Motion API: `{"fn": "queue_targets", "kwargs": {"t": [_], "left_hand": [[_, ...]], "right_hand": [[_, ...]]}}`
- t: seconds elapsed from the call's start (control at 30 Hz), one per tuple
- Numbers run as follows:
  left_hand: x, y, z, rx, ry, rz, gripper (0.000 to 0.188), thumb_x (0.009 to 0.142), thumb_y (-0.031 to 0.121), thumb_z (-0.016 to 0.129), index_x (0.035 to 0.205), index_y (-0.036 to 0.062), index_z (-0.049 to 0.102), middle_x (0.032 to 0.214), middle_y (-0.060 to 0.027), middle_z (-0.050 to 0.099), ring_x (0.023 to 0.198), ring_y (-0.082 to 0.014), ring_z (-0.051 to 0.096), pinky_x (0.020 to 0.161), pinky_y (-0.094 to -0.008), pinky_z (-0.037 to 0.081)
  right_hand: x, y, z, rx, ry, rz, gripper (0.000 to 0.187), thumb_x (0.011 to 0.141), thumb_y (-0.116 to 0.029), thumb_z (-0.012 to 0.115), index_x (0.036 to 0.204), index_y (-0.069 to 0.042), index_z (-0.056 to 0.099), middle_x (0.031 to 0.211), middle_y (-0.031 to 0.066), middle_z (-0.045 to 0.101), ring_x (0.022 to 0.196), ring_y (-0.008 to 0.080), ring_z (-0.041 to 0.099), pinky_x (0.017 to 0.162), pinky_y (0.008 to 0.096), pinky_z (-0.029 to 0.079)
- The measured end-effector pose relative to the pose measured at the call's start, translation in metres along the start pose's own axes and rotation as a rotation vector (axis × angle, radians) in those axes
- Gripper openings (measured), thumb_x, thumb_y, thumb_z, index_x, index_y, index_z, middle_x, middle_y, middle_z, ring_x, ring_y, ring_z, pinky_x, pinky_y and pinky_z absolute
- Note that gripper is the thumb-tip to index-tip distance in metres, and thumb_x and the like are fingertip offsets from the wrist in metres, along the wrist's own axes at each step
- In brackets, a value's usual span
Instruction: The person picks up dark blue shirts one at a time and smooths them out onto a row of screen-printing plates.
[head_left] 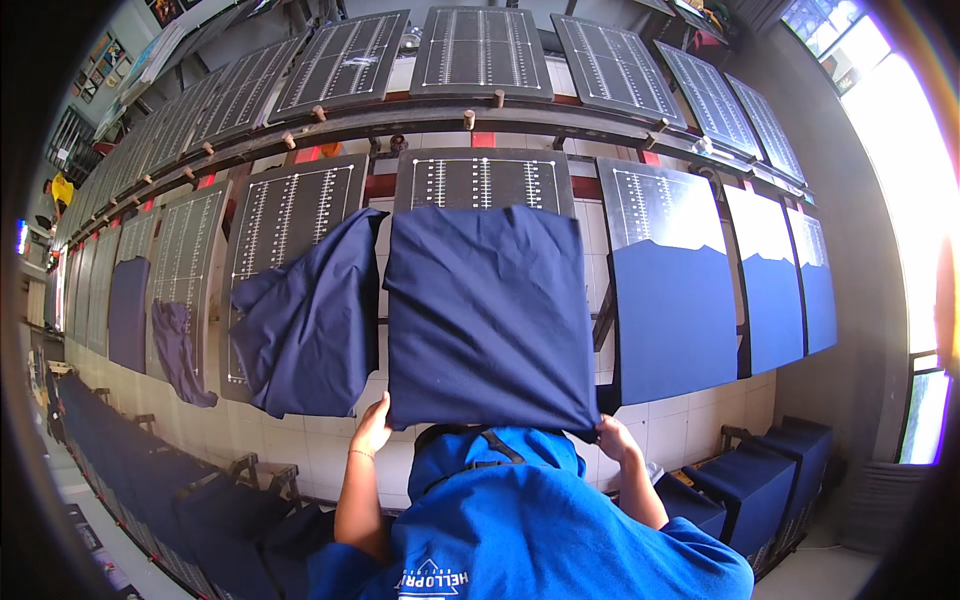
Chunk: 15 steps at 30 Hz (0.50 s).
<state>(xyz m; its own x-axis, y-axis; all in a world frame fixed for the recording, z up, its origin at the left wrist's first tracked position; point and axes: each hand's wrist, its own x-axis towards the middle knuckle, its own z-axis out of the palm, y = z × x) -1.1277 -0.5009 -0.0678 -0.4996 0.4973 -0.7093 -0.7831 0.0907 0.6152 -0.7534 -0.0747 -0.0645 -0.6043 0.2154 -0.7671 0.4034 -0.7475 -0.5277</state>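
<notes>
A navy cloth garment (485, 310) lies over the lower part of a dark board (415, 180) in front of me, with diagonal creases running to its lower right corner. My left hand (371, 427) grips its lower left edge, the fingers partly hidden by the cloth. At the lower right corner, my right hand (617, 440) pinches the fabric, which is drawn tight there. Left of it, a second navy garment (310, 320) lies rumpled and slanted over another board (260, 225). On the right, a navy garment (670, 330) lies smooth over its board (660, 200).
More marked boards (480, 55) stand in a row beyond a dark rail (600, 128) with wooden pegs. A small dark crumpled cloth (175, 350) hangs on a board at left. Navy-covered boards (765, 480) stand behind me. A grey wall (835, 250) closes off the right.
</notes>
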Motion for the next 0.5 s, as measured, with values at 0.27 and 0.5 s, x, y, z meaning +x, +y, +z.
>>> {"fn": "queue_targets", "kwargs": {"t": [0.27,0.5], "left_hand": [[-0.025,-0.003,-0.018,-0.034,0.075,0.012,0.058,0.099,0.037,0.066,0.136,-0.0053,0.054,0.130,-0.0135,0.063,0.118,-0.0232,0.061,0.098,-0.0391,0.049],[-0.046,-0.011,0.001,-0.074,0.192,0.071,0.036,0.099,0.026,0.062,0.124,0.0000,0.063,0.105,-0.0056,0.069,0.094,-0.0165,0.065,0.087,-0.0292,0.050]], "right_hand": [[-0.001,-0.015,0.000,-0.110,0.052,0.052,0.037,0.091,-0.020,0.068,0.126,-0.010,0.063,0.120,0.0027,0.067,0.107,0.0151,0.062,0.094,0.0349,0.046],[0.017,-0.009,-0.012,-0.075,0.207,0.040,0.063,0.093,-0.029,0.073,0.141,0.005,0.050,0.132,0.0096,0.061,0.121,0.0206,0.056,0.103,0.0418,0.044]]}}
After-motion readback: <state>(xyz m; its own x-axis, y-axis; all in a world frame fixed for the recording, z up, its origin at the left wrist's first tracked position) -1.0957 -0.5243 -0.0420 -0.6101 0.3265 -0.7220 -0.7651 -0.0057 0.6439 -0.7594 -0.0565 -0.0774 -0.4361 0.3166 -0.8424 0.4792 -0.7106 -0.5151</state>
